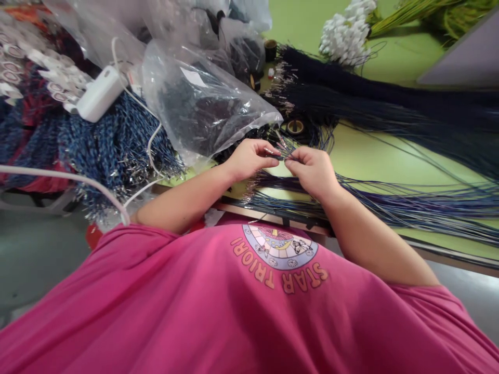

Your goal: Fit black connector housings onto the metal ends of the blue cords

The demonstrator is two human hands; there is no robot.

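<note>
My left hand [252,157] is closed in a pinch over the table, thumb and forefinger on a small dark piece [277,158] at the wire ends. What exactly that piece is, I cannot make out. Just to its right, my right hand [314,169] pinches several thin dark wires [286,149] with shiny metal tips. The fingertips of both hands nearly meet. Under the hands lies a bundle of long dark blue and black wires [374,200], running off to the right. Behind them sits a roll of black tape [295,127].
A clear plastic bag [206,98] of dark parts lies behind my left hand. Blue twisted wires [105,140] and a white box [102,93] with a white cable are at left. A thick dark wire bundle [374,104], white connectors [346,34] and yellow-green wires [413,15] lie at back right.
</note>
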